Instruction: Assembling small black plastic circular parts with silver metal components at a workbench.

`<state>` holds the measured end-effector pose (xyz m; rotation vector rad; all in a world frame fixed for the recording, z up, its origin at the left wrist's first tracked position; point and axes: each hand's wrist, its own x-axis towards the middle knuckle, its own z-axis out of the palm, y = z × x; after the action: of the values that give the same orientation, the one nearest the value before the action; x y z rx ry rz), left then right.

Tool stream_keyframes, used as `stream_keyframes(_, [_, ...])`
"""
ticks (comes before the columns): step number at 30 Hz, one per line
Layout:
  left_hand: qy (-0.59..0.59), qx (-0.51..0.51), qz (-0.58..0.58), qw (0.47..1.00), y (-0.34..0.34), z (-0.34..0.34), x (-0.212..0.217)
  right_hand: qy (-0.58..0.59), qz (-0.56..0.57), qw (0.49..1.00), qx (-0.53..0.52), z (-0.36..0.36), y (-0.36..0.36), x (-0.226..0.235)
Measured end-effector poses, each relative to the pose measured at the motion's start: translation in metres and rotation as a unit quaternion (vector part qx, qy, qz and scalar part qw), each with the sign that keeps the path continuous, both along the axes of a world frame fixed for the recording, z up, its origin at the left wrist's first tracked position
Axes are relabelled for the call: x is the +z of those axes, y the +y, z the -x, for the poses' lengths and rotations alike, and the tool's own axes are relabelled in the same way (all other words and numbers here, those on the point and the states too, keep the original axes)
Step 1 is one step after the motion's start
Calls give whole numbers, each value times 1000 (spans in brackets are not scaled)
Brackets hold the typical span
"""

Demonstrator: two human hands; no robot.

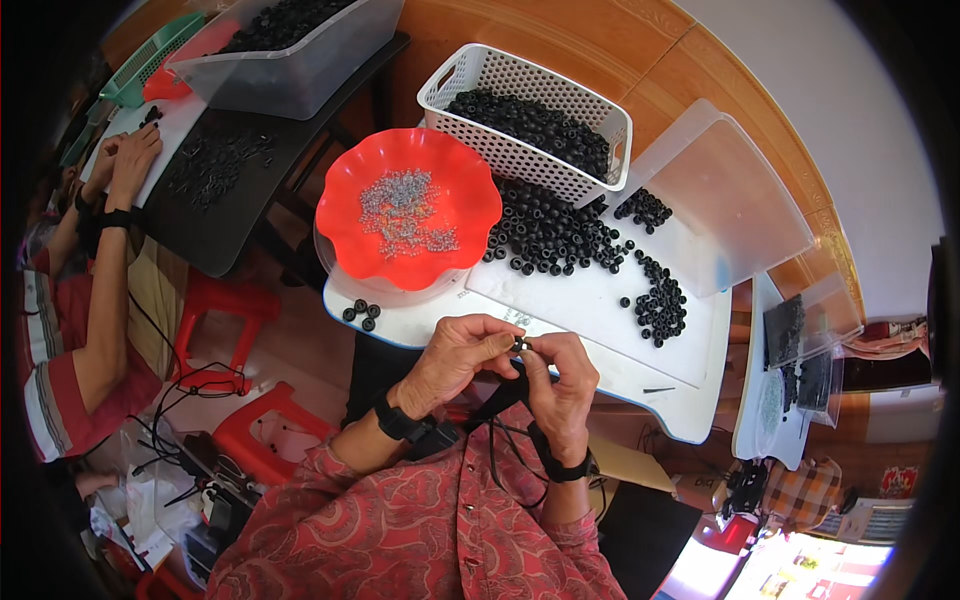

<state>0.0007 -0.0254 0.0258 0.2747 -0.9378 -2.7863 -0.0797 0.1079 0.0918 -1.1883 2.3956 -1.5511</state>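
Close together at the table's near edge, my left hand [452, 360] and my right hand [562, 385] are both closed, fingertips pinching a small black part [520, 344] between them. A light spot shows on it, but its exact shape is too small to tell. Just beyond sits a red wavy-rimmed bowl [345, 165] with many tiny silvery metal pieces [405, 210] in it. Several round black parts with holes [366, 312] lie apart, left of my hands. A large pile of similar black parts [550, 235] spreads past the bowl to the right.
A white perforated basket [540, 150] full of black parts stands at the back. Beside it a clear plastic bin [735, 200] lies tipped over the white board [600, 330]. At left, another person's hands [130, 160] work at a black-topped table; red stools [265, 430] stand between.
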Motion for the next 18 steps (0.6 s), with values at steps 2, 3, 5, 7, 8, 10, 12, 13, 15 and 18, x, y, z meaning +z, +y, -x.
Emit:
stream_keyframes(2, [-31, 10, 44, 998, 0, 0, 4, 43, -2, 999, -3, 0, -1, -1])
stream_keyframes(3, [-31, 10, 44, 998, 0, 0, 5, 43, -2, 999, -3, 0, -1, -2])
stream_keyframes(5, [-56, 23, 97, 993, 1, -1, 7, 72, -14, 997, -1, 0, -2, -4])
stream_keyframes(7, [-59, 24, 107, 992, 2, -2, 9, 77, -27, 997, 5, 1, -2, -4])
stream_keyframes(8, [-62, 26, 118, 991, 1, -3, 10, 81, -40, 996, 12, 1, -2, -4])
stream_keyframes(10, [-62, 29, 120, 990, 1, -4, 10, 77, -45, 996, 14, 0, -2, -5])
stream_keyframes(12, [-62, 31, 124, 990, 2, -4, 12, 74, -48, 996, 16, 0, -2, -4])
stream_keyframes(13, [-64, 27, 123, 990, 2, -5, 15, 70, -45, 996, 17, -1, -2, -5])
stream_keyframes(15, [-66, 23, 121, 990, 2, -5, 15, 65, -44, 997, 18, -2, -3, -7])
stream_keyframes(18, [-70, 19, 135, 988, 1, -5, 14, 58, -50, 997, 16, -3, -4, -7])
